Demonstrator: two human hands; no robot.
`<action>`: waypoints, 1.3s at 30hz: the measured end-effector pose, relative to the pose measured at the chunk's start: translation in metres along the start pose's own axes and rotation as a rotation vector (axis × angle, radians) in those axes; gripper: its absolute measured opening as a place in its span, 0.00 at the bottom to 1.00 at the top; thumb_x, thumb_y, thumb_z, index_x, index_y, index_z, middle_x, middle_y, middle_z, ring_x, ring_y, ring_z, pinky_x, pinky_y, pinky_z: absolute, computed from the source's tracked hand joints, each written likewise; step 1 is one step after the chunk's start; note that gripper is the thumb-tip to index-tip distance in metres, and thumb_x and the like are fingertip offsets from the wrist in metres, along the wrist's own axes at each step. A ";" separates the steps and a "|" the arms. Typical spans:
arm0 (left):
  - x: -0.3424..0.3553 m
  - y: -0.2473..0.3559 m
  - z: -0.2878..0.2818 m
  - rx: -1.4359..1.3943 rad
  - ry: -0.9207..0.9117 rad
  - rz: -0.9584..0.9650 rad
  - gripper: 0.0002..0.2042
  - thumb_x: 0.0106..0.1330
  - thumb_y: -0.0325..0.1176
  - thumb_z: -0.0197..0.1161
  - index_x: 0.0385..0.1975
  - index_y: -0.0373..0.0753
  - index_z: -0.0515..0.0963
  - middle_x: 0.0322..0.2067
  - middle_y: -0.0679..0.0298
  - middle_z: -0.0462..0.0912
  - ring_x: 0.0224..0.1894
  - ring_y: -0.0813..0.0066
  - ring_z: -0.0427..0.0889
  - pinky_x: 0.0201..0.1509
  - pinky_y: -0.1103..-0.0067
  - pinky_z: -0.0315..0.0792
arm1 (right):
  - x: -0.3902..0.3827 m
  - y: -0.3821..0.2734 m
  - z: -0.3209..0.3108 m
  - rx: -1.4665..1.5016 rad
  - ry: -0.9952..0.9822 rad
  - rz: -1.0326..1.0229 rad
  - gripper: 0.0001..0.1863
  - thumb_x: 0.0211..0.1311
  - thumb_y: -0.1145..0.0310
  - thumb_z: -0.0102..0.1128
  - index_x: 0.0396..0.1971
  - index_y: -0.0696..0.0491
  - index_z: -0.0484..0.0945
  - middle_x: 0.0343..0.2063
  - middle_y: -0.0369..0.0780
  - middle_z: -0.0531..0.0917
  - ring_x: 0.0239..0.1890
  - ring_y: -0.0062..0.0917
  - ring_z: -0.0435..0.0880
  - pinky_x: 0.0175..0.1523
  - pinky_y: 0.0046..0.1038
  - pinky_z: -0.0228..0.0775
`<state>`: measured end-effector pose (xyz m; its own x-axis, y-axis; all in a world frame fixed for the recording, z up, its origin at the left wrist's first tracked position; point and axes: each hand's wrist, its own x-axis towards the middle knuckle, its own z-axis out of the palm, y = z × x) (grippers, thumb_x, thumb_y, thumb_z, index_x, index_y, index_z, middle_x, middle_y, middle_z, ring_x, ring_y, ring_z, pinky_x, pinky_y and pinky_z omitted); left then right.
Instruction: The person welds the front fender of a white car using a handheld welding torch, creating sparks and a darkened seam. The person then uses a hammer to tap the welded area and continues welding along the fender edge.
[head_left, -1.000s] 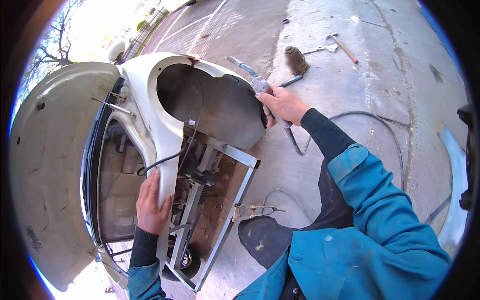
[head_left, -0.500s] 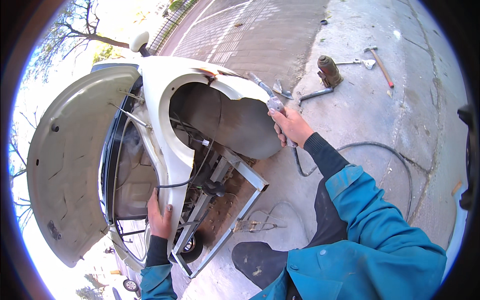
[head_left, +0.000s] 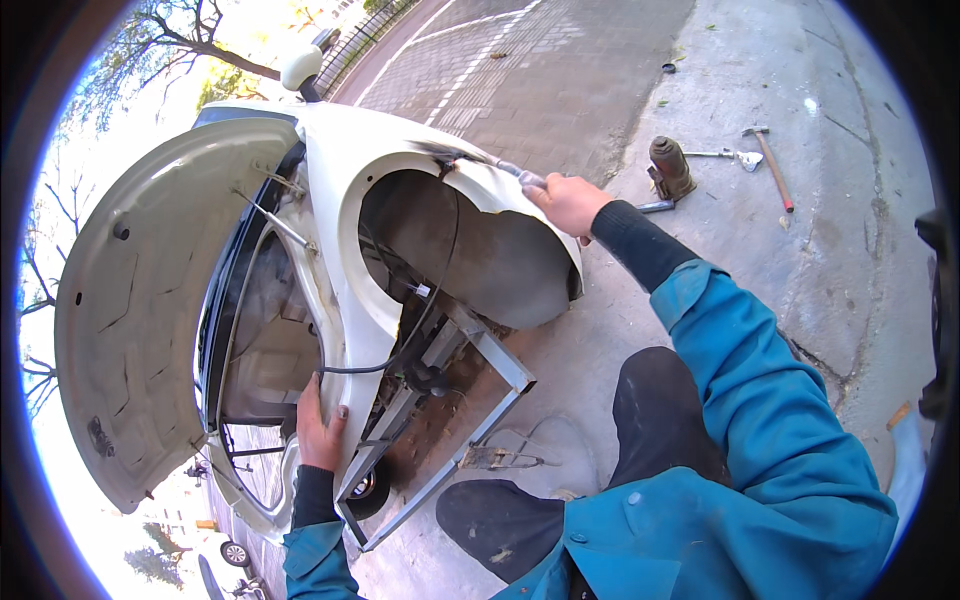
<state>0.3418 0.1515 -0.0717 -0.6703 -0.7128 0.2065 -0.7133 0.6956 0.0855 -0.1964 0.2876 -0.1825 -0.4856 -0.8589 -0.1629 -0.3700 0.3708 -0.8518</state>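
My right hand (head_left: 567, 205) is closed around the handle of a grey torch (head_left: 518, 174). Its nozzle reaches along the upper edge of a white car's front body panel (head_left: 345, 140), close to a blackened, scorched patch (head_left: 445, 160). The hand and forearm hide most of the handle and its hose. At the lower end of the same panel rests my left hand (head_left: 320, 435), thumb and fingers apart against the edge. Just above those fingertips a black cable (head_left: 360, 370) crosses the panel. The round headlight opening shows inner sheet metal (head_left: 500, 265).
A raised hood (head_left: 150, 310) stands at left. Below the panel juts a grey metal frame (head_left: 500, 365). On the concrete at right are a bottle jack (head_left: 672, 168), a long-handled metal tool (head_left: 745, 158) and a hammer (head_left: 773, 170). A wire-like clamp (head_left: 490, 458) lies near my knees.
My right hand has moved slightly left and up with the torch, bringing its nozzle to the scorched patch. My left hand stays on the panel. The view has shifted a little.
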 end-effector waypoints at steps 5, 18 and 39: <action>0.002 0.000 0.001 -0.022 0.011 0.028 0.50 0.72 0.72 0.55 0.74 0.26 0.68 0.70 0.38 0.73 0.73 0.41 0.72 0.79 0.59 0.61 | 0.005 -0.003 0.009 0.092 0.454 -0.443 0.36 0.83 0.41 0.48 0.56 0.66 0.75 0.35 0.53 0.88 0.22 0.36 0.90 0.24 0.35 0.83; 0.000 -0.002 0.003 0.001 0.034 0.057 0.46 0.74 0.68 0.56 0.74 0.26 0.68 0.70 0.38 0.74 0.72 0.40 0.72 0.79 0.59 0.62 | 0.000 -0.013 -0.005 0.082 0.024 0.000 0.35 0.83 0.42 0.48 0.58 0.66 0.75 0.32 0.52 0.88 0.22 0.36 0.88 0.25 0.36 0.84; 0.002 -0.002 0.002 0.010 0.031 0.078 0.45 0.75 0.66 0.57 0.73 0.24 0.69 0.68 0.36 0.75 0.71 0.39 0.73 0.78 0.59 0.63 | 0.020 -0.020 0.005 0.036 -0.012 -0.162 0.27 0.77 0.54 0.56 0.54 0.68 0.74 0.36 0.56 0.88 0.29 0.40 0.92 0.30 0.40 0.85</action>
<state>0.3415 0.1487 -0.0738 -0.7176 -0.6530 0.2420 -0.6610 0.7481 0.0585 -0.1944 0.2605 -0.1711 -0.4123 -0.9106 -0.0282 -0.4135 0.2146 -0.8849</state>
